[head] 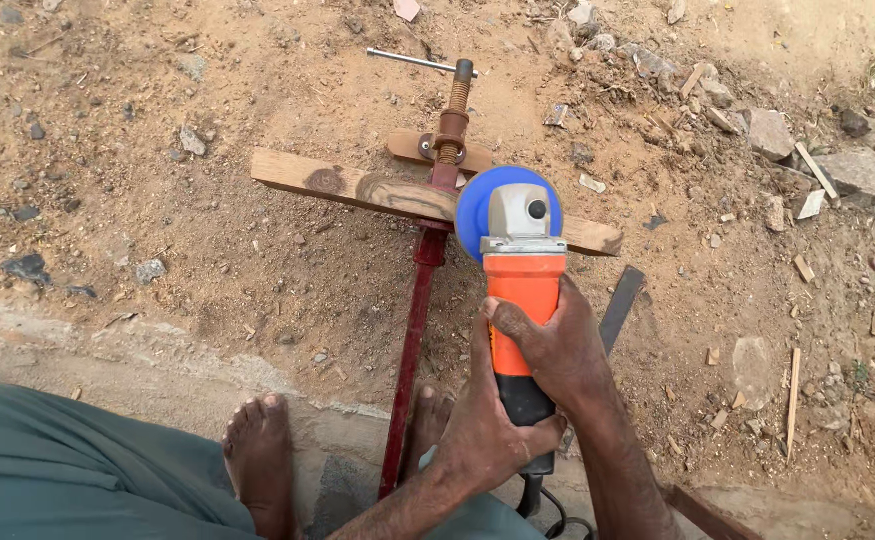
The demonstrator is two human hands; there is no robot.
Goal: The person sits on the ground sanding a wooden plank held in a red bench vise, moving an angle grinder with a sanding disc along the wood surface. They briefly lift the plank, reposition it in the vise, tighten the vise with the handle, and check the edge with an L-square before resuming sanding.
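Both my hands grip an orange and black angle grinder [522, 290] with a grey head and a blue disc guard [477, 205]. My right hand [557, 345] wraps the orange body from the right. My left hand [487, 425] holds the black rear handle. The disc end sits over a wooden plank [357, 187] that lies across a dark red metal clamp bar [412, 330] with a rusty screw [452, 120] on top.
My bare feet [262, 455] rest on a concrete slab edge [107, 350] either side of the clamp bar. Sandy ground with stones [772, 130], wood scraps and a dark flat strip [622, 305] surrounds the plank. The grinder's cable [557, 520] trails down.
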